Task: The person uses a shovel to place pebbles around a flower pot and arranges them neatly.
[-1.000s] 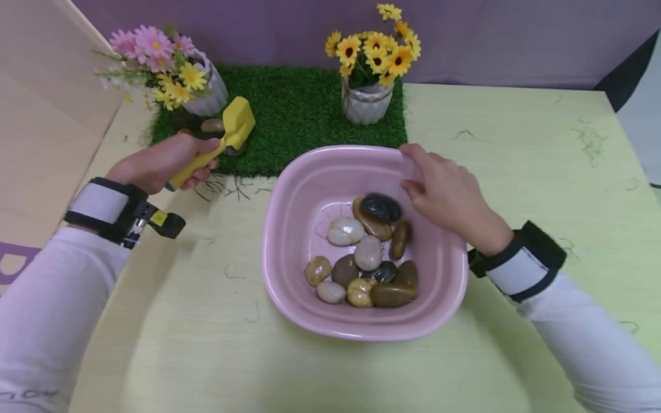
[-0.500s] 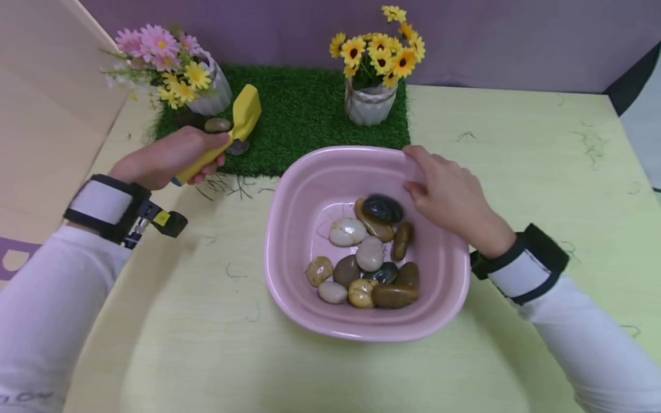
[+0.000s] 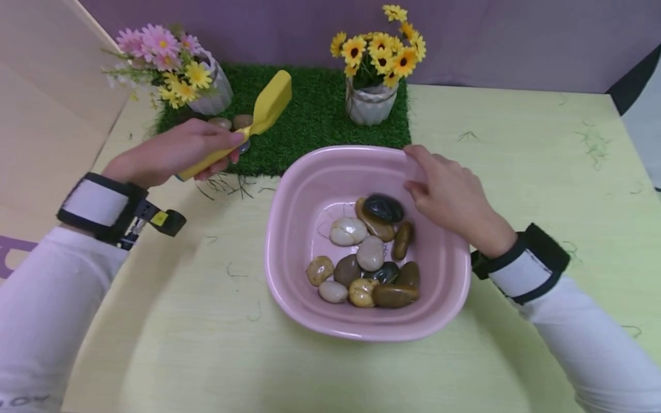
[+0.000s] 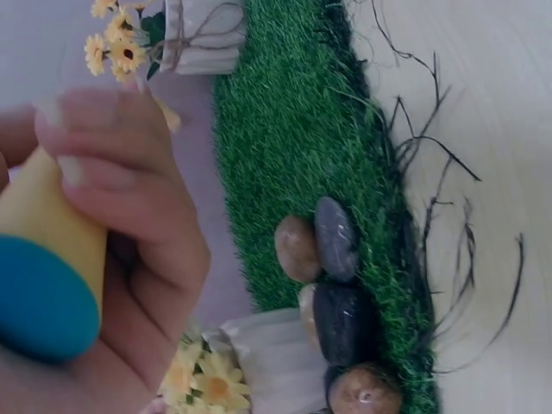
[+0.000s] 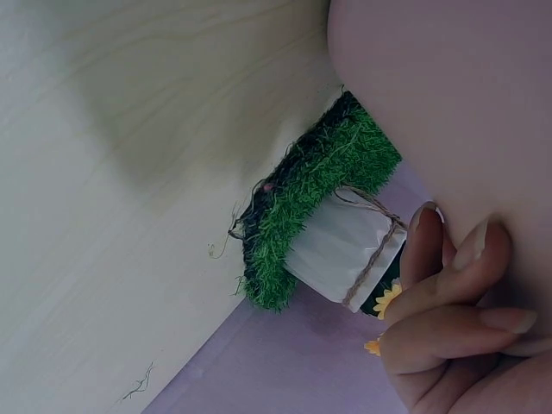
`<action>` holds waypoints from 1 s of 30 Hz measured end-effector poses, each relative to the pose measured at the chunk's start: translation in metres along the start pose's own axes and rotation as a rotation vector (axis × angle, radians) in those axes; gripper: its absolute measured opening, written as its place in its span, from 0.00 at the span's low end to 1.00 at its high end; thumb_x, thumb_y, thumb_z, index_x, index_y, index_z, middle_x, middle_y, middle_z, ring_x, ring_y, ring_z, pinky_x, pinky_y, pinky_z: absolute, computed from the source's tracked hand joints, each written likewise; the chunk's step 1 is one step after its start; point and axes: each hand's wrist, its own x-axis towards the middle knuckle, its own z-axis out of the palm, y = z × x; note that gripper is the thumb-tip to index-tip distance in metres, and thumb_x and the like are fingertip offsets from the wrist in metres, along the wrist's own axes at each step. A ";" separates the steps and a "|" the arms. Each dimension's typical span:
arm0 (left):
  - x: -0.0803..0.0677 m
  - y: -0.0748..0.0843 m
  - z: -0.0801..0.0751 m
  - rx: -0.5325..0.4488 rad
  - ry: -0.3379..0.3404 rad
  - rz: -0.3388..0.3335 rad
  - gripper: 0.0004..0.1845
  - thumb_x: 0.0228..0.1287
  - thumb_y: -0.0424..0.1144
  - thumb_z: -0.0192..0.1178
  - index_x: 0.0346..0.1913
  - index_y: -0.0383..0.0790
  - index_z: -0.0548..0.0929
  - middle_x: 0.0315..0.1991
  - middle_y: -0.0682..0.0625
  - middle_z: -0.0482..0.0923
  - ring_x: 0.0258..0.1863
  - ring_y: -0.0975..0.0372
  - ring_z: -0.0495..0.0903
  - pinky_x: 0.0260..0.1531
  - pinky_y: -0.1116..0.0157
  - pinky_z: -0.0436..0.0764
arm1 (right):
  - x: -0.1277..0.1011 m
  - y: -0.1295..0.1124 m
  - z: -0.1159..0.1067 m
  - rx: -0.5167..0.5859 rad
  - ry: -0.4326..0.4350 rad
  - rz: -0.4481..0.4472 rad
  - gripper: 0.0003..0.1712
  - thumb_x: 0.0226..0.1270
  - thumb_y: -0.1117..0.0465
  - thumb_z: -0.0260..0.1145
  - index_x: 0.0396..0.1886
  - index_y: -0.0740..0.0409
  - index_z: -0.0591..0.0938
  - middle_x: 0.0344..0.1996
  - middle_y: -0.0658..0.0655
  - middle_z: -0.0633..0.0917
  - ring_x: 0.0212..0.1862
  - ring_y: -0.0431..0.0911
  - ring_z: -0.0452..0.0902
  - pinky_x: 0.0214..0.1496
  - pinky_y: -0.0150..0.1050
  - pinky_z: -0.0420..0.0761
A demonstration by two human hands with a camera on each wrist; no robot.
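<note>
Your left hand (image 3: 178, 150) grips the yellow scoop (image 3: 258, 117) raised empty above the grass mat (image 3: 310, 115), your right hand (image 3: 449, 195) pinches the pink basin's (image 3: 289, 229) far rim — a few pebbles (image 3: 232, 122) lie by the pink-flower pot (image 3: 209, 94), most stones (image 3: 369, 252) remain in the basin.

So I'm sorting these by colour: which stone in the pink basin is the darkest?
The glossy black stone at the far side of the pink basin, resting on a brown stone and nearest the right hand. The others are white, tan or brown.
</note>
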 end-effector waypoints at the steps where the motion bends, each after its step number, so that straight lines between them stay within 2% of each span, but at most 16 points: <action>1: 0.000 0.002 0.001 0.013 -0.006 0.020 0.28 0.68 0.62 0.44 0.40 0.37 0.76 0.24 0.47 0.71 0.17 0.58 0.68 0.20 0.62 0.71 | 0.000 0.000 0.000 0.000 0.001 0.000 0.31 0.64 0.61 0.61 0.66 0.59 0.65 0.42 0.68 0.81 0.28 0.56 0.77 0.19 0.42 0.73; 5: -0.003 0.010 0.004 0.077 -0.013 0.074 0.27 0.69 0.61 0.44 0.38 0.39 0.78 0.24 0.43 0.71 0.18 0.55 0.68 0.20 0.62 0.71 | 0.000 0.000 0.000 -0.002 0.005 -0.006 0.31 0.64 0.61 0.61 0.66 0.59 0.65 0.42 0.67 0.81 0.28 0.55 0.77 0.19 0.42 0.73; 11: -0.008 0.022 0.003 0.170 0.031 0.115 0.26 0.68 0.61 0.45 0.36 0.42 0.80 0.21 0.41 0.72 0.17 0.52 0.69 0.19 0.61 0.71 | 0.000 0.001 0.000 -0.004 0.012 -0.012 0.30 0.64 0.61 0.60 0.66 0.59 0.65 0.42 0.67 0.81 0.28 0.55 0.77 0.19 0.42 0.73; 16: -0.014 0.032 0.002 0.233 0.056 0.119 0.24 0.65 0.63 0.50 0.32 0.44 0.80 0.22 0.43 0.74 0.18 0.52 0.71 0.22 0.61 0.72 | 0.000 0.000 0.001 -0.004 0.012 -0.011 0.30 0.64 0.61 0.60 0.66 0.59 0.65 0.41 0.67 0.81 0.28 0.56 0.77 0.19 0.43 0.73; 18: -0.018 0.037 0.004 0.289 0.066 0.146 0.25 0.63 0.63 0.52 0.28 0.44 0.78 0.22 0.46 0.75 0.18 0.55 0.70 0.23 0.62 0.72 | 0.000 0.000 0.001 -0.002 0.012 -0.012 0.30 0.64 0.61 0.61 0.66 0.59 0.65 0.41 0.67 0.81 0.28 0.56 0.77 0.19 0.43 0.73; 20: -0.021 0.042 0.007 0.391 0.086 0.192 0.23 0.63 0.62 0.54 0.26 0.45 0.79 0.21 0.49 0.74 0.16 0.58 0.69 0.24 0.63 0.72 | 0.000 0.000 0.000 0.000 0.010 -0.011 0.30 0.64 0.61 0.61 0.66 0.59 0.65 0.41 0.67 0.81 0.27 0.55 0.77 0.19 0.43 0.73; 22: -0.024 0.048 0.011 0.539 0.123 0.261 0.20 0.62 0.59 0.58 0.26 0.46 0.81 0.19 0.53 0.75 0.15 0.61 0.68 0.22 0.65 0.71 | 0.000 0.000 0.000 0.002 0.006 -0.010 0.30 0.64 0.61 0.61 0.66 0.59 0.65 0.42 0.67 0.81 0.28 0.56 0.77 0.19 0.43 0.73; 26: -0.030 0.057 0.019 0.855 0.205 0.377 0.12 0.57 0.53 0.65 0.33 0.48 0.85 0.24 0.51 0.81 0.15 0.62 0.70 0.17 0.63 0.72 | 0.000 0.000 0.000 0.005 0.000 -0.007 0.30 0.65 0.61 0.61 0.66 0.58 0.65 0.42 0.67 0.81 0.29 0.56 0.78 0.20 0.43 0.74; 30: -0.033 0.064 0.030 1.019 0.256 0.452 0.10 0.53 0.50 0.68 0.31 0.48 0.84 0.26 0.51 0.81 0.17 0.60 0.72 0.16 0.57 0.74 | 0.000 0.000 0.000 0.006 -0.002 -0.004 0.31 0.64 0.61 0.61 0.66 0.58 0.65 0.42 0.67 0.81 0.28 0.56 0.78 0.20 0.43 0.74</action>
